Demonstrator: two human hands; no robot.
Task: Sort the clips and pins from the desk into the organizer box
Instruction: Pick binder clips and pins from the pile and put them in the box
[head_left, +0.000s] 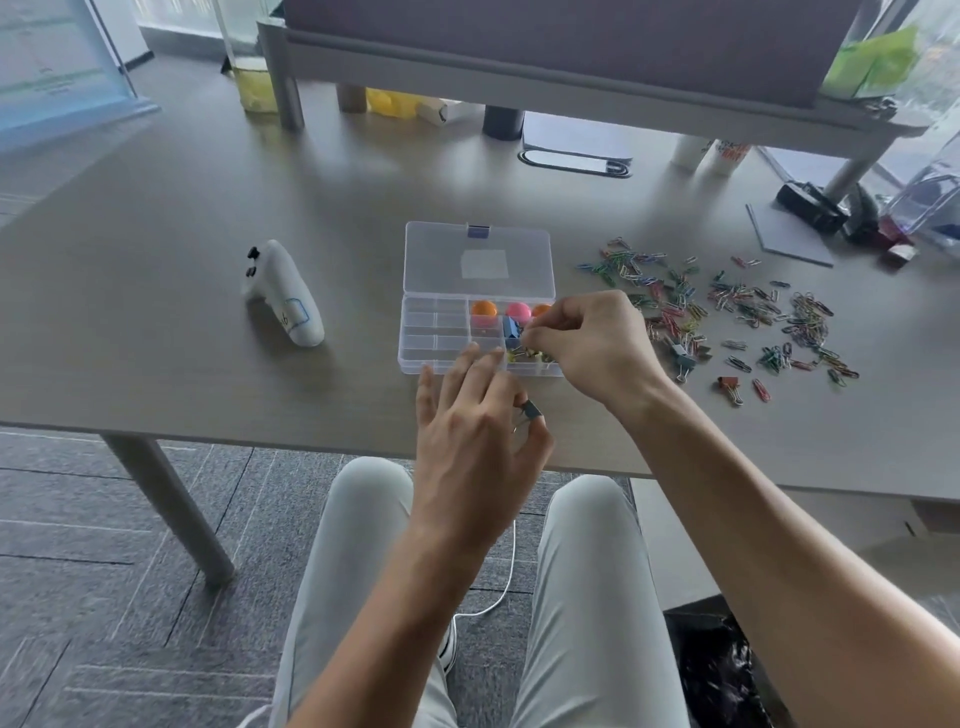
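The white controller (283, 296), at nine o'clock from the organizer box (478, 299), carries a blue-outlined label with handwritten marks, perhaps "16"; nothing else can be read.

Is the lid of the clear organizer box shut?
No, the lid lies flipped open behind the organizer box, whose compartments are exposed.

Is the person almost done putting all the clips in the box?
Not nearly. The organizer box holds some round pins and a few clips. The left hand pinches a dark binder clip; the right hand reaches into a compartment. A big scatter of paper clips waits on the desk.
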